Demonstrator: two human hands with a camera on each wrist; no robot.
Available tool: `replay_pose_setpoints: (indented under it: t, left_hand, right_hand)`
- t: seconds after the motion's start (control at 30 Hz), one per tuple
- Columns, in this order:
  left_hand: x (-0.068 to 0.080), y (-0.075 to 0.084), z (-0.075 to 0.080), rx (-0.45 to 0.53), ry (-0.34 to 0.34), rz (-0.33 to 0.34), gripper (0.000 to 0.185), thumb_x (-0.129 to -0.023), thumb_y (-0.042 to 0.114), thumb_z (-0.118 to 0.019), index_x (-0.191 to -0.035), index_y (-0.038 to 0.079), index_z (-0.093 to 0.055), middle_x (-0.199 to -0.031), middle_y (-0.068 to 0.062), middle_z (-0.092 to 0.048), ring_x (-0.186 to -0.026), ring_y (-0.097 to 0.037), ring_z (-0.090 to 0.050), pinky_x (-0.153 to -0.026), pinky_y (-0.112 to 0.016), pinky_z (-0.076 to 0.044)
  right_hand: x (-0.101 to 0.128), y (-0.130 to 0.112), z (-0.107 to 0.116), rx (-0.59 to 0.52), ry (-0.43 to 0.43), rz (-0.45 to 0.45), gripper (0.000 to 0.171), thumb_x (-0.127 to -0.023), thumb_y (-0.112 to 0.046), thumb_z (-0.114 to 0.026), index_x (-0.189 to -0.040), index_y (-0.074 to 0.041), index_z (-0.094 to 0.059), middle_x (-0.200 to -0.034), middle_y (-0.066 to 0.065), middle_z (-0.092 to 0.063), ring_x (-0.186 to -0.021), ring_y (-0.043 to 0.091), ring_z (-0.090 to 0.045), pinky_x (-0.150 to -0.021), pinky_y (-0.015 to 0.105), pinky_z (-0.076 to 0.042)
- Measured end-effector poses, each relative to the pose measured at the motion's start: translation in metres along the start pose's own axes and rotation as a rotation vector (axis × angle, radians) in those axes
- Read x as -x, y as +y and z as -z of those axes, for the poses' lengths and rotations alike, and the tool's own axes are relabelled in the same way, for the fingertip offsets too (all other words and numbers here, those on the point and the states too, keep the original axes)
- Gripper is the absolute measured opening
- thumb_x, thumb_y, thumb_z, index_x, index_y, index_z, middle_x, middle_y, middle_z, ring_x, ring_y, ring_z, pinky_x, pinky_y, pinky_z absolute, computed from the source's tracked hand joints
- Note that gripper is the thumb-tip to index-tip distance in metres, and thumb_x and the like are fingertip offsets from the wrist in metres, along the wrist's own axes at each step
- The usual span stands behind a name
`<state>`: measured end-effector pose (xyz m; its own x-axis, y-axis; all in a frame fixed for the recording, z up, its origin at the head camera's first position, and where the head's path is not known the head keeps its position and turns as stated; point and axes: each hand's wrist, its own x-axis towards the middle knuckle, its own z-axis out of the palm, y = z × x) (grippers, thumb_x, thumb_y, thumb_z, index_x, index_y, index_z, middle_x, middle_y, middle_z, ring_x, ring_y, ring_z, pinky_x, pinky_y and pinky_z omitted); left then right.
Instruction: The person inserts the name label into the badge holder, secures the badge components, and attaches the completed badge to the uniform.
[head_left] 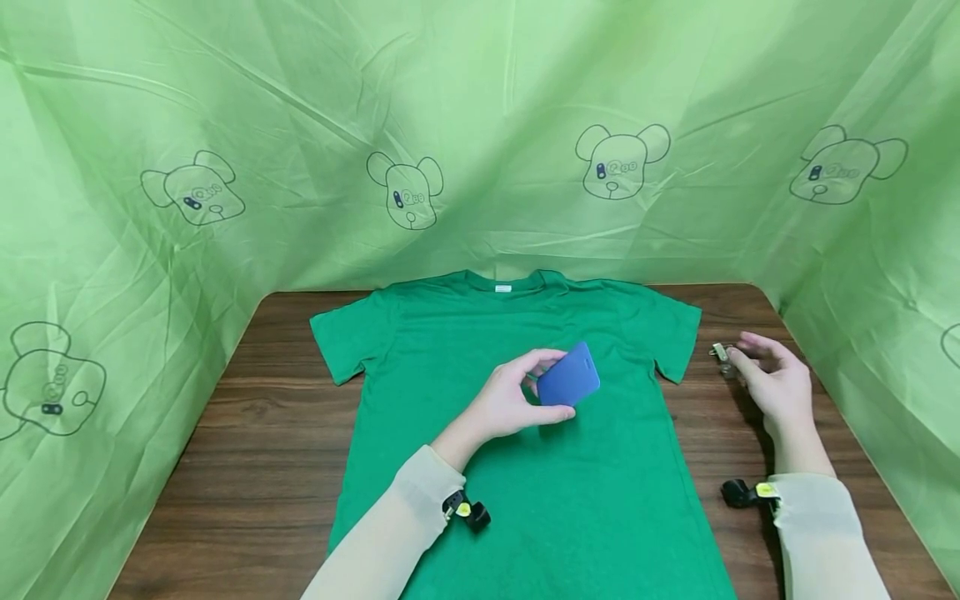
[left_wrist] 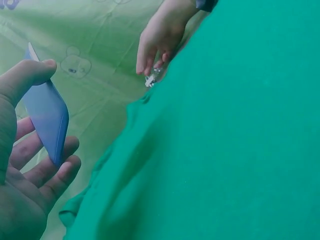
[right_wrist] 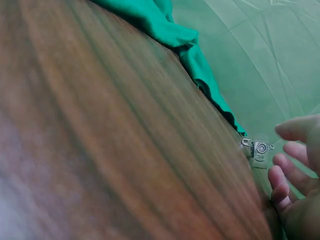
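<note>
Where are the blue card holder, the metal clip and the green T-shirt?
blue card holder [head_left: 568,379], head view, middle of its face
metal clip [right_wrist: 258,148], right wrist view, its round rivet
green T-shirt [head_left: 450,350], head view, chest left of the card holder

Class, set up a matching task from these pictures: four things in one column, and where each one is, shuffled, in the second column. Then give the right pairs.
Things
1. blue card holder
2. metal clip
3. green T-shirt
4. white neck label

Places
A. spread flat on the wooden table
B. held in the left hand, above the shirt
C. inside the shirt's collar, at the far edge
D. on the bare table, at the fingertips of the right hand

Pairs: 1-B, 2-D, 3-A, 4-C
</note>
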<state>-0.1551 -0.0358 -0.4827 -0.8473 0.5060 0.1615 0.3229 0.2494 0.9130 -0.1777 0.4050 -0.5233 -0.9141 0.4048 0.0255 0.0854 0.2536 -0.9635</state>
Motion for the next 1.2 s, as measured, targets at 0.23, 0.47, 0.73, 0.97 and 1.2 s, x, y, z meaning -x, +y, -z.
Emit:
replay_pose_setpoints:
  t: [0.23, 0.47, 0.73, 0.97, 1.2]
  left_hand:
    - [0.0, -0.002, -0.001, -0.002, -0.003, 0.0, 0.075, -0.088, 0.035, -0.094, -0.154, 0.029, -0.06, -0.137, 0.007, -0.069, -0.112, -0.013, -0.064, -0.093, -0.049, -0.061]
    - [0.0, -0.001, -0.001, -0.004, -0.011, 0.011, 0.074, -0.088, 0.035, -0.094, -0.153, 0.029, -0.061, -0.134, 0.007, -0.069, -0.111, -0.012, -0.064, -0.091, -0.04, -0.062]
    - [-0.001, -0.002, -0.002, -0.005, -0.007, 0.002, 0.074, -0.087, 0.034, -0.095, -0.153, 0.029, -0.061, -0.134, 0.007, -0.069, -0.11, -0.013, -0.064, -0.089, -0.04, -0.062]
    - [-0.001, -0.002, -0.001, 0.003, -0.01, -0.002, 0.073, -0.088, 0.035, -0.094, -0.153, 0.028, -0.061, -0.133, 0.005, -0.069, -0.11, -0.013, -0.063, -0.09, -0.045, -0.062]
    - [-0.001, -0.001, 0.001, 0.012, 0.001, 0.018, 0.073, -0.088, 0.034, -0.094, -0.153, 0.027, -0.061, -0.136, 0.006, -0.069, -0.112, -0.013, -0.063, -0.092, -0.047, -0.062]
  right_hand:
    - [0.002, 0.004, 0.001, 0.287, -0.12, 0.064, 0.053, -0.103, -0.03, -0.079, -0.143, 0.002, -0.068, -0.096, -0.037, -0.063, -0.088, -0.008, -0.059, -0.07, 0.007, -0.048]
    - [0.004, 0.003, 0.001, 0.383, -0.165, 0.133, 0.045, -0.103, -0.029, -0.079, -0.135, 0.001, -0.073, -0.09, -0.038, -0.064, -0.082, -0.013, -0.059, -0.07, 0.01, -0.045]
    - [0.009, -0.007, -0.003, 0.294, -0.194, 0.16, 0.042, -0.104, -0.026, -0.078, -0.134, 0.002, -0.071, -0.093, -0.033, -0.068, -0.082, -0.01, -0.064, -0.068, 0.011, -0.051]
    - [0.016, -0.022, -0.018, 0.219, -0.206, 0.157, 0.042, -0.104, -0.024, -0.078, -0.136, 0.001, -0.069, -0.097, -0.031, -0.07, -0.085, -0.008, -0.067, -0.064, 0.016, -0.054]
    - [0.027, -0.041, -0.041, 0.095, -0.27, 0.182, 0.036, -0.103, -0.014, -0.078, -0.134, 0.001, -0.068, -0.098, -0.021, -0.077, -0.083, -0.001, -0.071, -0.072, 0.015, -0.056]
